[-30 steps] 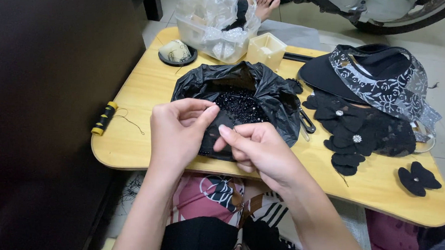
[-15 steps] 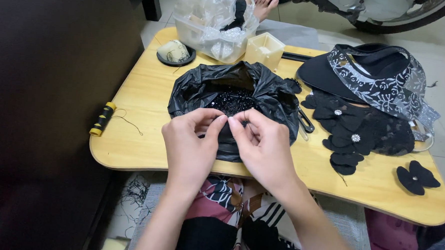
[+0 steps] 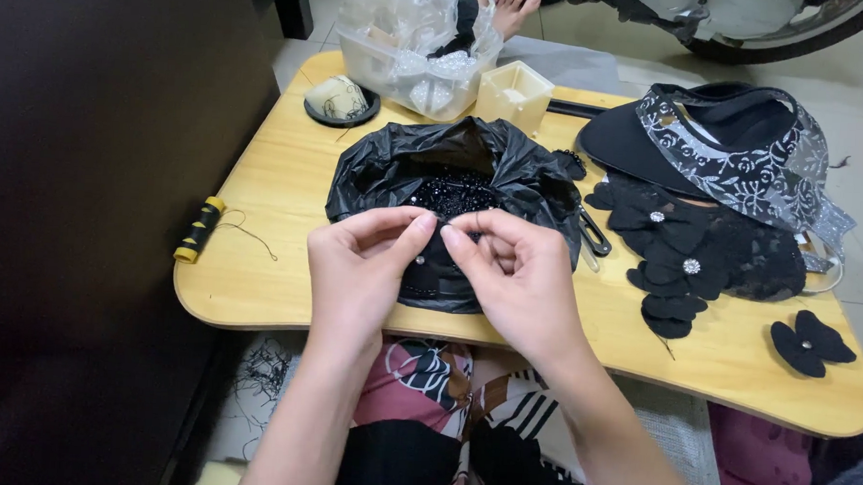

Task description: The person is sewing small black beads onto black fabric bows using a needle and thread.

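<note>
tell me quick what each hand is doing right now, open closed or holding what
Left hand: fingers pinched shut at the tips, over the black bag of beads; what it grips is too small to tell.
Right hand: pinched shut on a thin dark thread.

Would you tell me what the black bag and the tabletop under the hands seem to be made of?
Black bag: thin glossy plastic film, judging by crinkles and shiny highlights. Tabletop: pale wood or wood-look laminate, smooth, faint grain; which one is unclear.

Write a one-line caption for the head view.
Both hands, left and right, pinch fingertips together over a black bag of beads on a wooden table.
</note>
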